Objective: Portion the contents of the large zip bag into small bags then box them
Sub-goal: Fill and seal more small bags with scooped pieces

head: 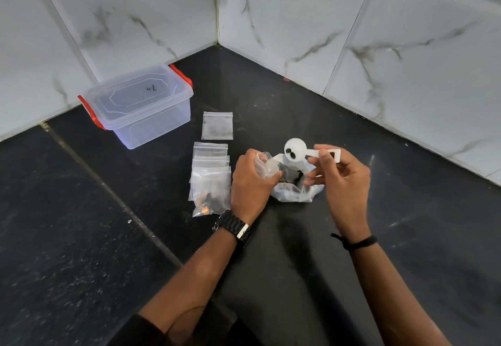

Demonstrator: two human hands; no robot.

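- A dark, speckled stone floor (81, 237) is seen across the lower frame, with a pale seam running diagonally through its left part.
- Two walls of white marble-veined tile (298, 20) are joined in a corner at the upper centre of the frame.
- A clear plastic box (141, 104) with red clips is set on the floor at the upper left, its lid on, close to the left wall.
- One empty small bag (217, 126) is laid flat at the centre, just right of the box.
- A stack of small bags (211, 180) is placed below it, the nearest one holding dark and tan pieces, just left of the left hand.
- The large zip bag (294, 183) is seen open on the floor between the two hands, with dark contents inside.
- An open small bag (264, 166) is gripped by the left hand (250, 183), fingers curled round it, directly over the large bag's left edge.
- A white scoop (298, 151) is pinched by its handle in the right hand (344, 183); its bowl, with dark pieces in it, is held above the large bag and just right of the small bag's mouth.
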